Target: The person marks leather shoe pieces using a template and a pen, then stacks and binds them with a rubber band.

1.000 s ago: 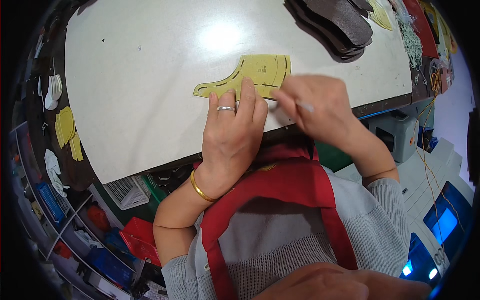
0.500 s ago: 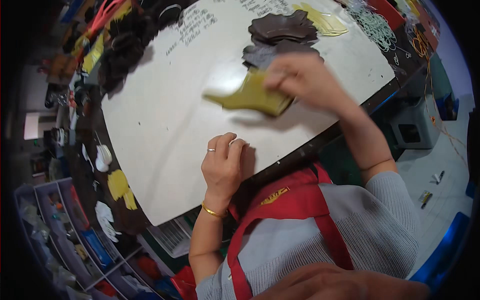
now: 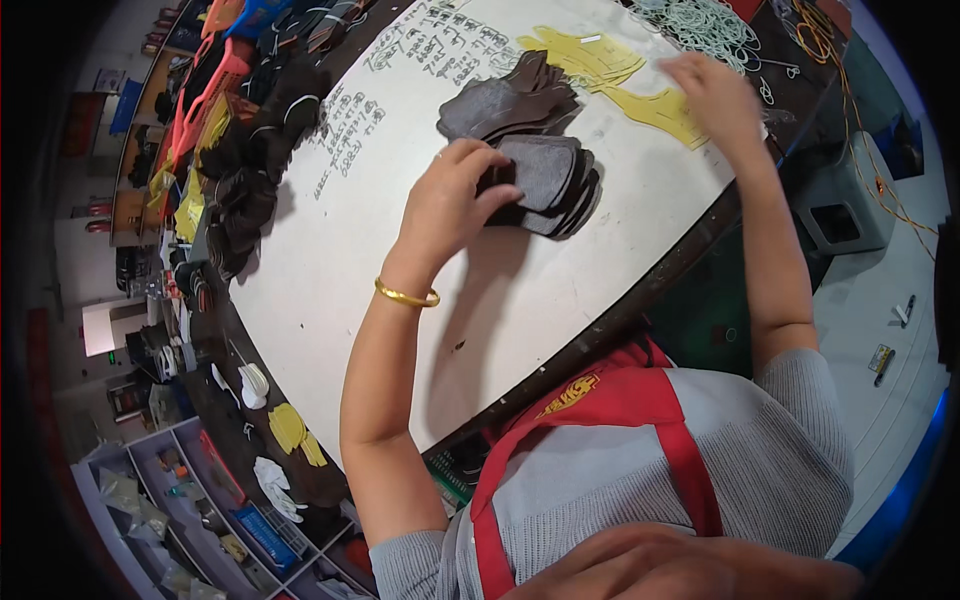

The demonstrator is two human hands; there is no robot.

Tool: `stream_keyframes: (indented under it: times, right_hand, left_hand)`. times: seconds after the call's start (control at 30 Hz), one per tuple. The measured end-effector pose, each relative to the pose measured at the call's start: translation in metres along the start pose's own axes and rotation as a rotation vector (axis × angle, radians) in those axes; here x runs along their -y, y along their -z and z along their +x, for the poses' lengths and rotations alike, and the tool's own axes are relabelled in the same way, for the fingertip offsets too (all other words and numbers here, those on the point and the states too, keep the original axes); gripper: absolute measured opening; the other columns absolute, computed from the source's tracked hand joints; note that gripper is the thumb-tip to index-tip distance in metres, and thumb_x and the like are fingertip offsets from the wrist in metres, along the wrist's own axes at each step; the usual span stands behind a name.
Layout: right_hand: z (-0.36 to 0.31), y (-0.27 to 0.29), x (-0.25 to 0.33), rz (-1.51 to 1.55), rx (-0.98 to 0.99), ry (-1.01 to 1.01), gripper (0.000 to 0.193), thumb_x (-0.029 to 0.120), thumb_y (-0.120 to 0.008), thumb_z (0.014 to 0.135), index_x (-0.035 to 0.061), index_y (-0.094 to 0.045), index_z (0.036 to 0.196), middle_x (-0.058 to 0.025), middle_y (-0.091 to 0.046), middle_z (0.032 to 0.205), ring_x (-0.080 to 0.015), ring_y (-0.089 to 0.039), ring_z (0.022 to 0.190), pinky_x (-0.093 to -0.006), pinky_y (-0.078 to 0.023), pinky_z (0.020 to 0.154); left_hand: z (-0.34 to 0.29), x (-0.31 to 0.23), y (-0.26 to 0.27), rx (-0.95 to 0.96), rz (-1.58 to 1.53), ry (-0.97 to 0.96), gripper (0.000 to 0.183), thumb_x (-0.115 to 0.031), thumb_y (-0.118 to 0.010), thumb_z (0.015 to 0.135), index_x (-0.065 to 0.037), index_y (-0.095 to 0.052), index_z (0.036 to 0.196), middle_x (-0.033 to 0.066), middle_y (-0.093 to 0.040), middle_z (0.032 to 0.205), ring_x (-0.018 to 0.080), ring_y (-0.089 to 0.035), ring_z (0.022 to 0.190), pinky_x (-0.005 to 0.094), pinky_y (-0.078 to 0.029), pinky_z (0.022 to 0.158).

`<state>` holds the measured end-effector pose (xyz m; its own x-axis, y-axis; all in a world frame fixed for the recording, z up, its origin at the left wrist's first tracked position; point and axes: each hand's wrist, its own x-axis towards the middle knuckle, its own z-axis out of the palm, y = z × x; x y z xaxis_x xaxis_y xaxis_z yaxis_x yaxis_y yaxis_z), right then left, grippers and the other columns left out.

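Observation:
Two piles of dark brown cut pieces, leather-like with grey fuzzy faces, lie on the white table. My left hand (image 3: 447, 205) is at the left edge of the nearer pile (image 3: 545, 175), its thumb and fingers closed around a dark edge there. How many layers it pinches is hidden. The farther pile (image 3: 515, 100) sits just beyond. Over on the right, my right hand (image 3: 718, 105), slightly blurred, is held with fingers apart and nothing visible in them. Beside it a curved yellow pattern piece (image 3: 650, 112) lies flat, close to a stack of yellow pattern pieces (image 3: 580, 58).
Handwriting covers the far left of the white tabletop (image 3: 330, 270). Dark bundles (image 3: 245, 190) line its left edge. A tangle of pale green cord (image 3: 705, 30) lies at the far right. Yellow pieces (image 3: 292, 432) and a white glove (image 3: 275, 485) are at the lower left, above a divided bin (image 3: 175, 500).
My right hand has moved right and away, and the yellow pattern piece it held now lies on the table. My left hand has reached forward from the near edge to the dark pile.

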<state>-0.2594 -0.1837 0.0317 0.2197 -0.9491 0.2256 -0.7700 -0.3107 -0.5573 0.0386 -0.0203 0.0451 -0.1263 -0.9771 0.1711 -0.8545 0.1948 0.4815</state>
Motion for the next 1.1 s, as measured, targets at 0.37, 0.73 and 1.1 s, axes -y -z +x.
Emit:
stream_keyframes:
  times: [0.37,0.73,1.1]
  right_hand:
    - [-0.005,-0.056,0.091,-0.027,1.154,0.362,0.082,0.061,-0.082,0.063,-0.0029,-0.07,0.113,-0.0233,-0.073,0.101,-0.0368,-0.071,0.096,-0.0431,-0.055,0.085]
    - [-0.034,-0.049,0.117,-0.221,1.293,0.559,0.086,0.055,-0.086,0.062,0.005,-0.06,0.126,-0.0163,-0.075,0.097,-0.0323,-0.073,0.093,-0.0444,-0.056,0.078]
    - [-0.066,-0.038,0.104,-0.002,1.113,0.776,0.052,0.033,-0.078,0.068,0.0059,-0.056,0.107,-0.0144,-0.07,0.079,-0.0367,-0.071,0.076,-0.049,-0.055,0.065]
  left_hand:
    - [-0.018,-0.022,0.003,0.262,-0.085,0.067,0.043,-0.024,-0.088,0.072,-0.009,-0.061,0.102,0.0098,-0.057,0.105,0.0307,-0.059,0.099,0.0414,-0.052,0.083]
    - [0.147,0.06,0.025,0.569,-0.035,0.417,0.082,-0.048,-0.09,0.064,0.008,-0.067,0.119,0.0221,-0.072,0.107,0.0311,-0.069,0.097,0.038,-0.053,0.09]
    - [0.102,0.018,-0.005,0.646,0.105,0.304,0.089,-0.042,-0.095,0.054,0.008,-0.061,0.118,0.0255,-0.068,0.102,0.0365,-0.067,0.096,0.0425,-0.054,0.086]
